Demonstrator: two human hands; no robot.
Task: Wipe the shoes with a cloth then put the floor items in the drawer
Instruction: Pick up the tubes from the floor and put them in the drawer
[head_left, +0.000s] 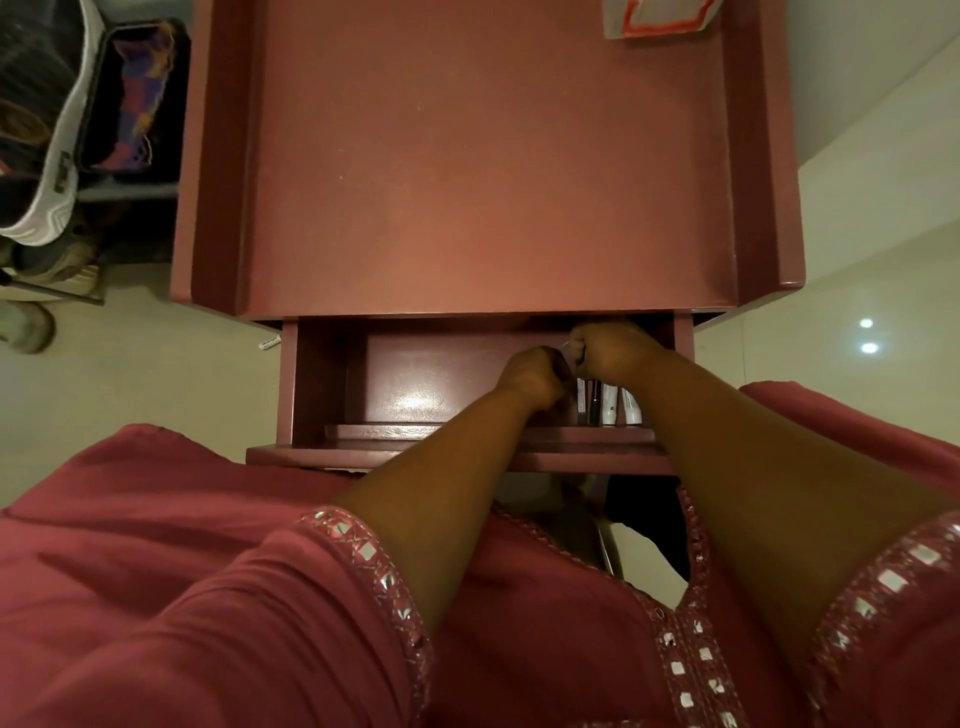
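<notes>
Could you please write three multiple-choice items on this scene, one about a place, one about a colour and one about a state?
1. Where are both hands?
A. inside the drawer
B. on the cabinet top
C. on the floor

2. What colour is the cabinet?
A. white
B. reddish-pink
C. green

3. How is the drawer?
A. shut
B. removed
C. pulled open

Answers:
1 A: the left hand and right hand reach over the tubes lying in the drawer.
2 B: the cabinet is painted so.
3 C: its inside shows.

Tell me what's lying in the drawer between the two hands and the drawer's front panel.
In the head view, a few small tubes lie between the left hand, right hand and the drawer's front panel.
</notes>
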